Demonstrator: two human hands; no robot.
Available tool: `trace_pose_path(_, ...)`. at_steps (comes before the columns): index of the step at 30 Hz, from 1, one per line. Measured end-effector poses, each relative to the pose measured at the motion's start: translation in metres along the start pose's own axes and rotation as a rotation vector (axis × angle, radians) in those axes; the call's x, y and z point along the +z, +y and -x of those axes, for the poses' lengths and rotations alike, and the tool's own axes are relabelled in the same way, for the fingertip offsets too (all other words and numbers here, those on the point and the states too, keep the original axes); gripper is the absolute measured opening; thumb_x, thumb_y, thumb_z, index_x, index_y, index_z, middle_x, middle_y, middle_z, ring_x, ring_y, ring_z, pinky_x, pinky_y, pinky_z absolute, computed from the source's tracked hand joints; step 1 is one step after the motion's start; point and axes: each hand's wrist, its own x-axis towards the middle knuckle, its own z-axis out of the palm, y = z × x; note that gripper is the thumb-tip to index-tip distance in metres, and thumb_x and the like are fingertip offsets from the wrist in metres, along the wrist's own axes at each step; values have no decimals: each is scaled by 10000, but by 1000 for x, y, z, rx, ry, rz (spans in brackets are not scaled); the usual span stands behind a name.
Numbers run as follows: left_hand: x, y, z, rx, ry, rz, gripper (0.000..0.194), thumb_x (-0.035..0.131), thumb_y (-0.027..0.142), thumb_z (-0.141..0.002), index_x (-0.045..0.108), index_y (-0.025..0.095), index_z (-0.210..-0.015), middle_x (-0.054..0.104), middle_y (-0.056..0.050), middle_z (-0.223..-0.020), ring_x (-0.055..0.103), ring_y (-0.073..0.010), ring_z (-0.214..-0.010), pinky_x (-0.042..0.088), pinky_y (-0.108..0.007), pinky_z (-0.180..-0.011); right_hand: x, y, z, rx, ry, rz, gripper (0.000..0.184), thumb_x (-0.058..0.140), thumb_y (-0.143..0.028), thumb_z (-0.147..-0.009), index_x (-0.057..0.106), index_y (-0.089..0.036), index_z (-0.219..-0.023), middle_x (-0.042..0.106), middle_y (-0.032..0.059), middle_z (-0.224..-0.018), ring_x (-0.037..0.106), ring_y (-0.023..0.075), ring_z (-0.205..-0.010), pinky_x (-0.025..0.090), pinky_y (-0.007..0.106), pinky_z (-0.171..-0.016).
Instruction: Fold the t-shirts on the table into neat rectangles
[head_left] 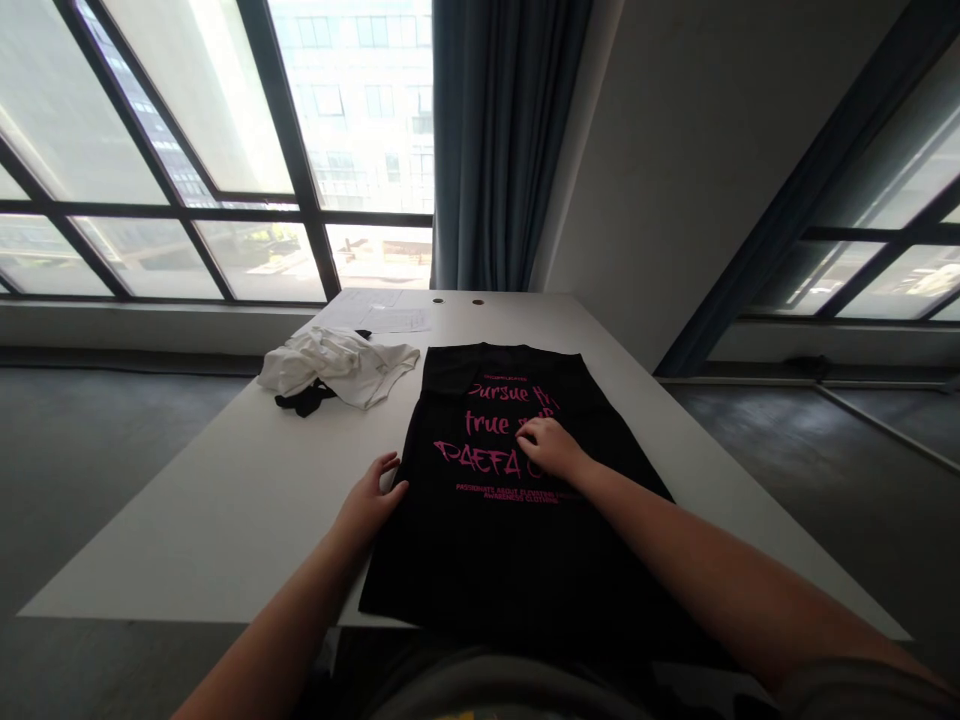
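Observation:
A black T-shirt [487, 540] with pink lettering lies flat on the white table [225, 500], folded into a long strip, its near end hanging over the front edge. My left hand [373, 497] rests at the shirt's left edge, thumb on the cloth and fingers curled beside it. My right hand [550, 445] lies on the printed area near the middle, fingers bent and pressing down on the fabric. Neither hand lifts anything.
A crumpled white garment [337, 365] with a black strap [304, 400] lies at the table's back left. Sheets of paper [382, 312] sit behind it. A dark curtain [502, 140] hangs by the windows beyond the table.

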Motion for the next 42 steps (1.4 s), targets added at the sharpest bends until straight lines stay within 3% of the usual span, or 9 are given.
trace_pose_path(4, 0, 1, 8, -47, -86, 71, 590, 585, 359, -911, 460, 227, -1472, 654, -110, -1416, 671, -144, -644, 582, -369, -755, 8, -55, -101, 6, -75, 37, 306, 514, -274, -988, 783, -190, -1108, 716, 94, -1183, 616, 232, -1138, 410, 318, -1085)
trace_pose_path(8, 0, 1, 14, -65, -76, 70, 550, 578, 319, -906, 477, 228, -1439, 685, -95, -1357, 632, -125, -615, 536, -317, -693, 36, -106, -183, 26, -141, 26, 345, 518, -345, -995, 755, -219, -1212, 613, 120, -1355, 547, 286, -1236, 415, 364, -1083)
trace_pose_path(12, 1, 7, 15, -71, -73, 38, 464, 559, 290, -909, 520, 244, -1370, 738, -55, -1212, 573, -113, -563, 463, -279, -620, 66, -145, -238, 76, -243, 41, 418, 569, -384, -965, 673, -237, -1342, 517, 153, -1463, 484, 348, -1304, 446, 454, -1056)
trace_pose_path(16, 1, 11, 14, -76, -90, 22, 387, 547, 268, -913, 548, 257, -1299, 748, -24, -1082, 582, -117, -577, 423, -262, -615, 89, -159, -274, 171, -288, 78, 548, 609, -377, -947, 547, -218, -1468, 491, 200, -1470, 481, 365, -1314, 446, 504, -1047)
trace_pose_path(21, 0, 8, 13, -81, -110, 24, 371, 553, 279, -909, 557, 267, -1280, 725, -12, -1009, 611, -134, -635, 411, -265, -636, 102, -148, -306, 284, -243, 123, 594, 573, -396, -975, 469, -212, -1530, 434, 239, -1490, 457, 367, -1338, 449, 481, -1029)
trace_pose_path(27, -2, 9, 15, -58, -197, -11, 424, 544, 299, -916, 535, 270, -1338, 595, 51, -701, 585, -162, -635, 360, -271, -627, 105, -132, -327, 321, -224, 135, 543, 514, -396, -1017, 471, -262, -1541, 502, 236, -1442, 499, 377, -1300, 452, 497, -1003)
trace_pose_path(31, -10, 10, 21, 19, -276, -15, 461, 570, 297, -891, 547, 286, -1351, 662, 28, -785, 621, -180, -687, 421, -289, -672, 106, -123, -327, 246, -214, 94, 477, 436, -329, -1037, 532, -262, -1500, 595, 204, -1371, 579, 338, -1226, 473, 451, -976)
trace_pose_path(35, -20, 11, 33, 61, -315, 0, 346, 592, 290, -869, 640, 292, -1211, 743, -20, -986, 688, -221, -884, 496, -337, -834, 103, -113, -324, 164, -164, 35, 427, 396, -257, -1031, 667, -185, -1353, 641, 184, -1344, 613, 289, -1176, 477, 373, -955)
trace_pose_path(42, -24, 22, 60, 33, -284, 78, 328, 569, 299, -890, 620, 288, -1215, 734, -47, -1168, 678, -242, -1062, 508, -369, -953, 72, -81, -311, 149, -34, -36, 396, 431, -270, -1007, 728, -143, -1236, 651, 175, -1353, 604, 273, -1193, 455, 339, -986)
